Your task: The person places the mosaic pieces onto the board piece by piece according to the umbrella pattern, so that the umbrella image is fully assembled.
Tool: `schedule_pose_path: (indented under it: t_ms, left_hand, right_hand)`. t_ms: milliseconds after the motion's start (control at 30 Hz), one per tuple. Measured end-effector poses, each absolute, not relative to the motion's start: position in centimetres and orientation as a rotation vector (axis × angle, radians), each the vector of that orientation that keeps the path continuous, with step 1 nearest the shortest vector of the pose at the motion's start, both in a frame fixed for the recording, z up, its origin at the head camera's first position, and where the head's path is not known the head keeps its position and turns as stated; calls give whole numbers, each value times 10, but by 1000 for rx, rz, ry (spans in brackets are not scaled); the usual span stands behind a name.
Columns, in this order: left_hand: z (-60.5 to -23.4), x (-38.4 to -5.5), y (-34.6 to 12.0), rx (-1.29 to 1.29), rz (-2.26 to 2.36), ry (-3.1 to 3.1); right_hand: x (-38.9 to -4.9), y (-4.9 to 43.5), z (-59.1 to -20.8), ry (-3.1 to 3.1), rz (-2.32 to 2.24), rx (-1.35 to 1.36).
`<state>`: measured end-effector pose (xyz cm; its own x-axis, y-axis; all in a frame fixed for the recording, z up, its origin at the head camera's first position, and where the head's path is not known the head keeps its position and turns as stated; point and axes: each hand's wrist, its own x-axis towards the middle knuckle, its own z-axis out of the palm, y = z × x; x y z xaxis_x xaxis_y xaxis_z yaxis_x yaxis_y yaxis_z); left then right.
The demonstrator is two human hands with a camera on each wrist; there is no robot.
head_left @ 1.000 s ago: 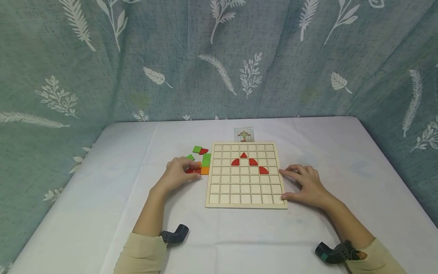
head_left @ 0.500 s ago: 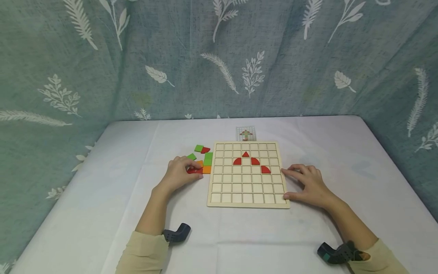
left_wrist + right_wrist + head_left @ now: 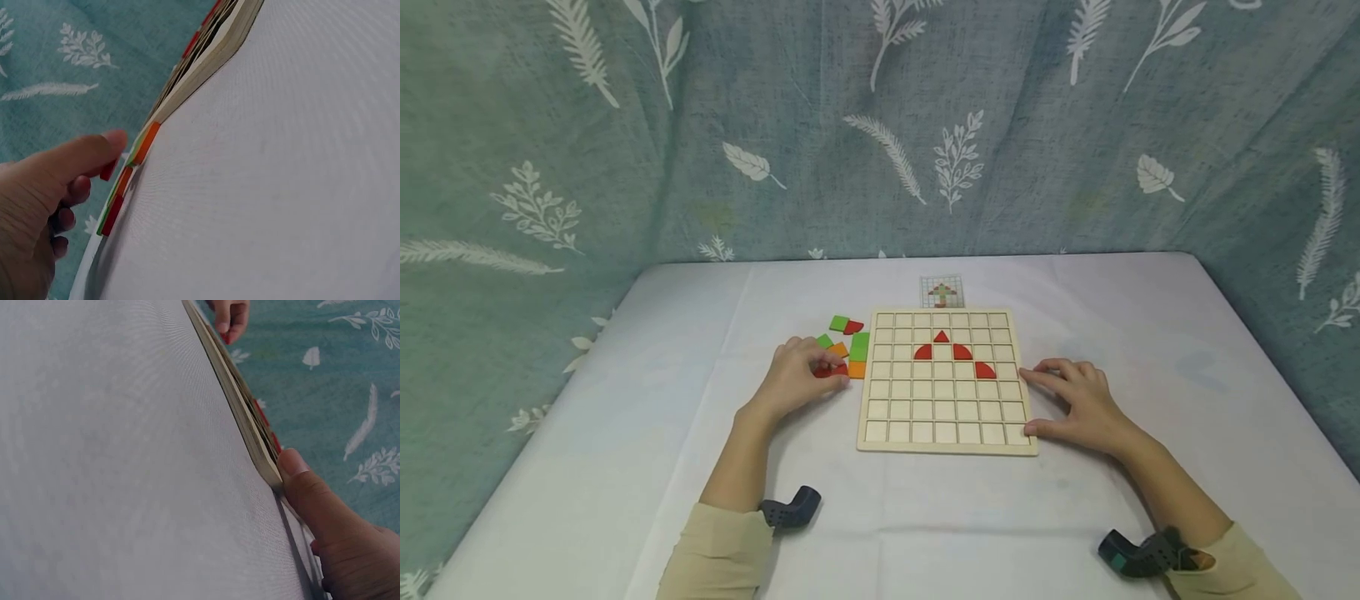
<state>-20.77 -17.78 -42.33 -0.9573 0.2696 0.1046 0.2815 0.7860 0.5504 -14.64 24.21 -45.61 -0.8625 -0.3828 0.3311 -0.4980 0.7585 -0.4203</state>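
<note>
My left hand (image 3: 793, 373) pinches a red piece (image 3: 108, 170) between thumb and fingers, slightly above the loose pieces left of the wooden grid board (image 3: 946, 412). Its exact shape is hard to tell. Under and beside that hand lie an orange square (image 3: 856, 370), a green piece (image 3: 860, 346) and more red, orange and green ones, some partly hidden. On the board sit a red triangle (image 3: 942, 337) and several red quarter-circles (image 3: 986, 371). At the board's right edge, my right hand (image 3: 1078, 410) touches it with thumb and index fingertips, fingers spread.
Behind the board lies a small pattern card (image 3: 942, 284) showing a grid with a green and red figure. A green square (image 3: 839, 322) and a red piece (image 3: 853, 327) lie at the back left. White cloth (image 3: 940, 517) covers the table; a leaf-patterned curtain (image 3: 820, 167) hangs behind.
My left hand has risen slightly from the pile with a red piece between its fingertips, and more of an orange piece shows beside it. The right hand keeps its place at the board's edge.
</note>
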Motion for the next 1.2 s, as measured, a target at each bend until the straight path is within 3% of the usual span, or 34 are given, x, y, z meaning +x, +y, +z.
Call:
schedule_pose_path:
  t_ms: [1200]
  left_hand:
    - [-423, -208, -122, -719, -969, -2838]
  right_hand:
    - [-146, 242, -456, -2761, 741, 675]
